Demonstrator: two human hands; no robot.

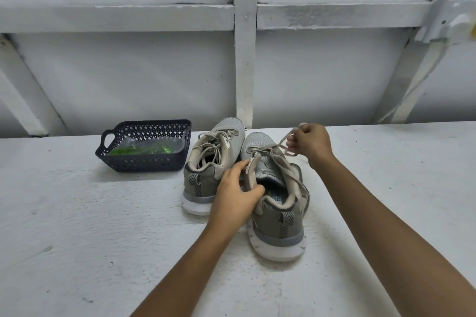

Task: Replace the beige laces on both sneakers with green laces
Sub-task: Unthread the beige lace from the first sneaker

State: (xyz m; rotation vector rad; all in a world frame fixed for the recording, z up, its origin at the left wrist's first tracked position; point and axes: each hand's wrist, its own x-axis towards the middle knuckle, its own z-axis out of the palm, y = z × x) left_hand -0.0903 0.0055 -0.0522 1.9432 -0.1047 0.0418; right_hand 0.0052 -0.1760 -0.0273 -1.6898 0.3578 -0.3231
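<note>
A white worktop [103, 226] is backed by a white panelled wall [128, 72]. One dark latticed basket [144, 163] is set at ten o'clock from the shoes, just beside the far one, and green laces [140, 150] in a clear bag are seen inside it. Two grey sneakers with white soles are counted, heels toward the viewer, with the far sneaker [216, 159] at eleven o'clock of the near sneaker [278, 216]. Both are threaded in beige. The near sneaker's collar is gripped by the left hand [234, 195], which hides part of its side. A loosened beige lace [283, 139] is pinched by the right hand [310, 143], raised at one o'clock of that shoe.
</note>
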